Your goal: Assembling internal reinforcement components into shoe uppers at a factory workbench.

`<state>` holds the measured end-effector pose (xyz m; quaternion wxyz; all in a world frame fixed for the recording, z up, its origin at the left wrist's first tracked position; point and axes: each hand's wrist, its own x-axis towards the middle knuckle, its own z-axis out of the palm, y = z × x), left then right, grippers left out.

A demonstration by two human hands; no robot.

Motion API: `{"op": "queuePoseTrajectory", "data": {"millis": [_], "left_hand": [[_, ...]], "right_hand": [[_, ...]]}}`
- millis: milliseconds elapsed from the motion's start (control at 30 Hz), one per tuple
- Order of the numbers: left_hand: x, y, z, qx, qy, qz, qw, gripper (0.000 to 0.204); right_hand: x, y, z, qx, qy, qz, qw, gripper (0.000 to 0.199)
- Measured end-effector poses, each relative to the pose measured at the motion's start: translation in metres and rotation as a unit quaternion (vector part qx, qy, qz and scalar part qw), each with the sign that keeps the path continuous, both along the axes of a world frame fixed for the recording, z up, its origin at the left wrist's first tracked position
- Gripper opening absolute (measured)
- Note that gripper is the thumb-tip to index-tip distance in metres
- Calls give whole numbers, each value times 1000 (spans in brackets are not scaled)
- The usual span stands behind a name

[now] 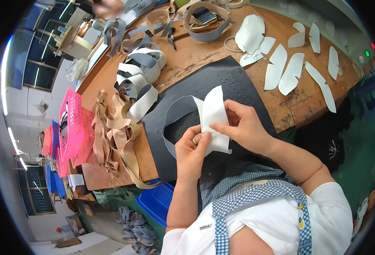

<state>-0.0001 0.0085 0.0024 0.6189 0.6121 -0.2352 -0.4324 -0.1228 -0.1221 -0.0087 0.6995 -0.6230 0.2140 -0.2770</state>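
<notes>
Checked apron fabric (255, 191) lies nearest the lens, and just above it the white cut piece (213, 114) is held up between both hands, over the dark grey sheet (221, 80) at the near edge of the wooden workbench (196, 51). The piece is pinched at its lower edge by the left hand (191, 151), thumb and forefinger closed on it, a ring showing on one finger. It is pinched at its right side by the right hand (245, 127), whose fingertips are curled onto the material. The piece is bent into a soft fold, its upper corner standing free.

For the fold to be handled well, the edges would best be kept aligned while the grip is held close to the crease, so that the thin material is not wrinkled or twisted. Pressure would be better applied evenly by both thumbs than by a pull from one side.

Further out, more white cut pieces (289, 68) are spread on the bench to the right. Looped grey and white strips (138, 76) and a heap of tan strips (115, 127) are piled to the left, beside pink perforated baskets (73, 127). A blue bin (157, 202) stands below the bench edge.
</notes>
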Motion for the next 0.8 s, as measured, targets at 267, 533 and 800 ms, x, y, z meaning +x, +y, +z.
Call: {"op": "queuePoseTrajectory", "data": {"millis": [267, 533, 800], "left_hand": [[7, 6, 1, 0, 10, 32, 999, 30], [8, 12, 5, 2, -6, 18, 1000, 32], [2, 4, 3, 33, -39, 10, 999, 33]], "right_hand": [[21, -25, -6, 5, -32, -5, 999, 28], [26, -20, -15, 4, -49, -11, 999, 29], [26, -12, -18, -72, -17, -31, 997, 25]]}}
